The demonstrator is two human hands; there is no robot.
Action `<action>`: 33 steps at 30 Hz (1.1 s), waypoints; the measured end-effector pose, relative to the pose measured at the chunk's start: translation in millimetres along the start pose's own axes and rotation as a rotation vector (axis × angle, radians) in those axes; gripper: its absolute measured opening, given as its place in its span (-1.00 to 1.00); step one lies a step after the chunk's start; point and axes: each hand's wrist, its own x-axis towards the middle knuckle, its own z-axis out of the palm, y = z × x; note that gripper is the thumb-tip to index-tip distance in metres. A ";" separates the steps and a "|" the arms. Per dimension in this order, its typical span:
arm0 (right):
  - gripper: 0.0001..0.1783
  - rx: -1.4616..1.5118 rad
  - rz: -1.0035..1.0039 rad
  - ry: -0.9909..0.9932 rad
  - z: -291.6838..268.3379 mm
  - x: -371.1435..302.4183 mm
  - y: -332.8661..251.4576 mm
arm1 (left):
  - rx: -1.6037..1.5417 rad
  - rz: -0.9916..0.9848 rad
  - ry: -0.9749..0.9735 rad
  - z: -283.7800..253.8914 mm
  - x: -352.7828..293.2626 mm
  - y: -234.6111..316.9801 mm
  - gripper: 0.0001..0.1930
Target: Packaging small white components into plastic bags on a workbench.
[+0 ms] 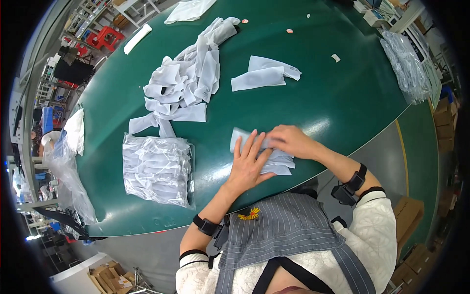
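Observation:
In front of me on the green table lies a small stack of white fabric strips (278, 163). My left hand (248, 164) rests flat over it, fingers stretched and apart. At the top of the stack my right hand (293, 141) has its fingers bent together on a white fabric strip (239, 139), whose left end sticks out past my left fingertips. Part of the strip is hidden under both hands. Two more loose strips (259, 78) lie crossed farther away.
A long heap of white strips (183, 78) spreads across the green table (338, 88). Left of my hands lies a clear bag packed with strips (156, 169). Plastic bags (406, 63) hang over the right edge. Cardboard boxes (409, 218) stand on the floor at right.

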 end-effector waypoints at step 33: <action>-0.05 -0.404 -0.331 0.174 24.3 -17.0 -26.6 | -0.165 -0.209 0.007 -41.2 -27.8 -24.1 -0.26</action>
